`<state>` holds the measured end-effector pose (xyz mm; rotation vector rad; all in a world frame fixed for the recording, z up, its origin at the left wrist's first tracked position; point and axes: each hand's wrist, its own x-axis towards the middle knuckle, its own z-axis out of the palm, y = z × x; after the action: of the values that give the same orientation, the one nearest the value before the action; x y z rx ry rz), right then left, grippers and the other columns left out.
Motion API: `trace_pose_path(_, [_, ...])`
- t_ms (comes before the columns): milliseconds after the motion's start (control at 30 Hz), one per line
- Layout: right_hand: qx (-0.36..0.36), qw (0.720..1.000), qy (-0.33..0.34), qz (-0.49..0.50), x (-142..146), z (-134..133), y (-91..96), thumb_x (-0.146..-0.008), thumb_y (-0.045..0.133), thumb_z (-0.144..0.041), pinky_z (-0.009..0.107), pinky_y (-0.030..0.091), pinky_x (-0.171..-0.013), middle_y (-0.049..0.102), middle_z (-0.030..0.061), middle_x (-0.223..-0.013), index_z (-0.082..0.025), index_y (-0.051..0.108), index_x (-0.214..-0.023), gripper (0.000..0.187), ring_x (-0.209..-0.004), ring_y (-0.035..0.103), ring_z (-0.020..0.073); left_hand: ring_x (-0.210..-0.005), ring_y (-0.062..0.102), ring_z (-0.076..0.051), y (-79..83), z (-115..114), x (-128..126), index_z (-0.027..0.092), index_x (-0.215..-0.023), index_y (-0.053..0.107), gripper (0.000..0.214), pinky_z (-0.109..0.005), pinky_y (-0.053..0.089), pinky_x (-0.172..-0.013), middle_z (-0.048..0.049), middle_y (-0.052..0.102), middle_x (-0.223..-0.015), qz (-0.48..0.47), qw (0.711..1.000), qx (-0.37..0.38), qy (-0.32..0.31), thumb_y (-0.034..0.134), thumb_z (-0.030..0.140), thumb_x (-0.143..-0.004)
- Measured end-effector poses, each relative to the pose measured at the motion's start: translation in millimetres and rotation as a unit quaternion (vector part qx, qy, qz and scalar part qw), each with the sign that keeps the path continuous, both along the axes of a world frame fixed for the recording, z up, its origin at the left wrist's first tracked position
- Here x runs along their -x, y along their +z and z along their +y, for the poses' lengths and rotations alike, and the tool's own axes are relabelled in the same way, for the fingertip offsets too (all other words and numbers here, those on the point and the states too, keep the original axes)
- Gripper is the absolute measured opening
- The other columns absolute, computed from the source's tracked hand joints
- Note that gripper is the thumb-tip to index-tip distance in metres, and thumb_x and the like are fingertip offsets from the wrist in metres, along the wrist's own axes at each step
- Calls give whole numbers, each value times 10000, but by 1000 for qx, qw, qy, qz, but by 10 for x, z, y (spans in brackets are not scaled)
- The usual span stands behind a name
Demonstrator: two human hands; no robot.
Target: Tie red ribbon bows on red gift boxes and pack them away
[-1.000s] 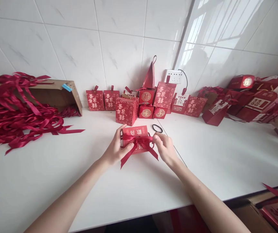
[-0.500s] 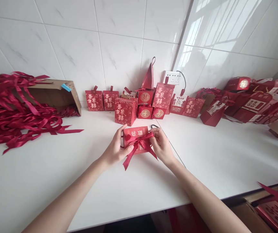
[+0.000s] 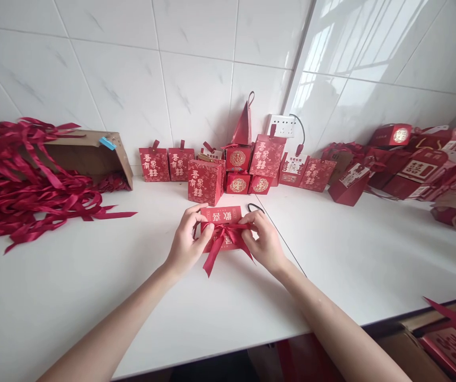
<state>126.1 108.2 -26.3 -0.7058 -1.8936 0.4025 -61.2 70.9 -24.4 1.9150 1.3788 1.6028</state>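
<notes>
A small red gift box (image 3: 220,215) with gold characters lies on the white table (image 3: 93,286) in front of me. A dark red ribbon bow (image 3: 226,235) is tied across it, its tails hanging toward me. My left hand (image 3: 185,243) pinches the bow's left loop. My right hand (image 3: 263,237) pinches the right loop. Both hands rest against the box.
A row of red gift boxes (image 3: 244,164) stands against the tiled wall. A heap of red ribbons (image 3: 21,175) spills from a cardboard box (image 3: 88,156) at the left. A black hair tie (image 3: 255,208) lies behind the box. More red boxes (image 3: 411,164) crowd the right.
My left hand has moved from the box's side onto the bow's left loop. Both hands now pinch the loops, and the bow looks drawn tighter.
</notes>
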Motion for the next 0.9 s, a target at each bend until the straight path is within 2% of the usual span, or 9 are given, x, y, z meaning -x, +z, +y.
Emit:
trace_pose_path(100, [-22, 1000, -6, 4, 7, 2, 2, -715, 389, 0, 294, 475, -686, 484, 31, -841, -216, 482, -784, 246, -780, 503, 153, -1156, 509, -260, 7, -21, 6, 204, -741, 441, 139, -351, 497, -817, -105, 503, -1249, 2, 1000, -3, -22, 512, 283, -832])
trace_pose_path(233, [-58, 998, 2, -11, 3, -18, 29, -728, 391, 3, 298, 465, -682, 467, 36, -846, -207, 498, -752, 237, -772, 498, 153, -1090, 545, -255, 43, -48, 6, 197, -747, 480, 105, -337, 505, -749, -111, 485, -1255, 30, 999, -1, -31, 506, 263, -824])
trace_pose_path(400, [-56, 998, 12, -9, -12, -15, 32, -717, 447, -14, 272, 464, -622, 456, 21, -825, -213, 469, -761, 205, -720, 483, 142, -1088, 542, -249, 58, -47, 16, 196, -705, 494, 184, -319, 490, -732, -101, 506, -1220, 30, 999, -1, -29, 491, 307, -851])
trace_pose_path(633, [-113, 991, -69, -16, -8, 2, 7, -762, 322, 20, 279, 470, -659, 484, 38, -840, -221, 453, -808, 278, -765, 520, 151, -1067, 545, -238, 54, -56, -5, 194, -666, 490, 207, -299, 474, -704, -96, 509, -1228, 42, 998, 5, -37, 473, 292, -848])
trace_pose_path(833, [-30, 998, -51, -9, -17, -17, -23, -787, 348, -30, 250, 453, -594, 585, 19, -825, -225, 471, -929, 271, -684, 554, 137, -1090, 533, -240, 53, -60, -17, 194, -668, 484, 194, -278, 473, -674, -104, 507, -1225, 42, 998, 5, -40, 478, 288, -837])
trace_pose_path(900, [-24, 999, -39, -3, -27, -20, -17, -802, 355, -47, 248, 444, -595, 597, 14, -822, -225, 467, -932, 248, -675, 552, 133, -1095, 531, -239, 45, -57, -13, 194, -667, 482, 193, -274, 470, -670, -103, 505, -1227, 44, 998, 4, -40, 479, 286, -836])
